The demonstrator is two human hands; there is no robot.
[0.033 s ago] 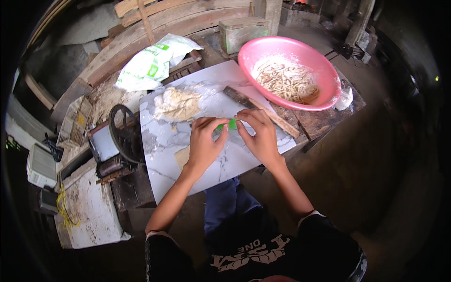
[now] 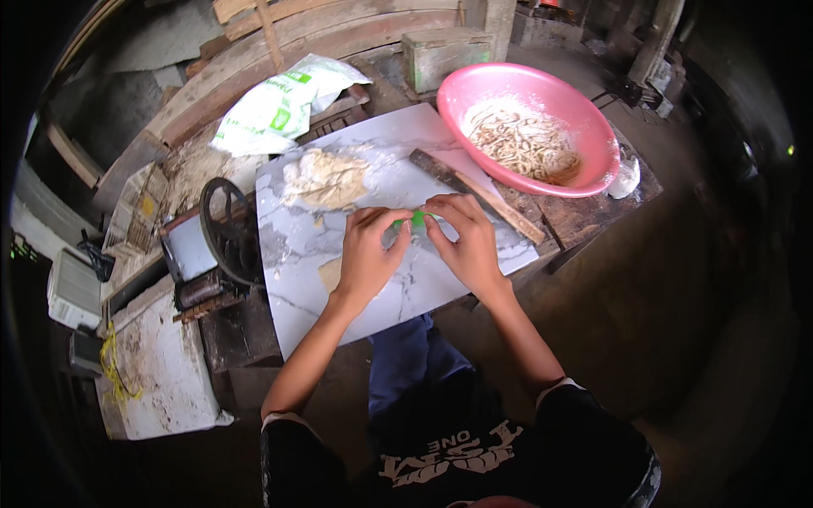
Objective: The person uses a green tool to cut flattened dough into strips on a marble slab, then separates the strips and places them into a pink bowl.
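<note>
Green and small, a bit of plastic (image 2: 415,219) sits pinched between both hands, in the middle of the marble-look board (image 2: 373,296). The left hand (image 2: 368,254) and right hand (image 2: 464,241) each close fingertips on it, so it looks like work on it is only half done. At 11 o'clock lies a lump of dough (image 2: 324,179), still uncut. At 1 o'clock a pink bowl (image 2: 593,127) already holds many floured dough strips (image 2: 523,140). At 9 o'clock stands a hand-crank machine (image 2: 227,233).
</note>
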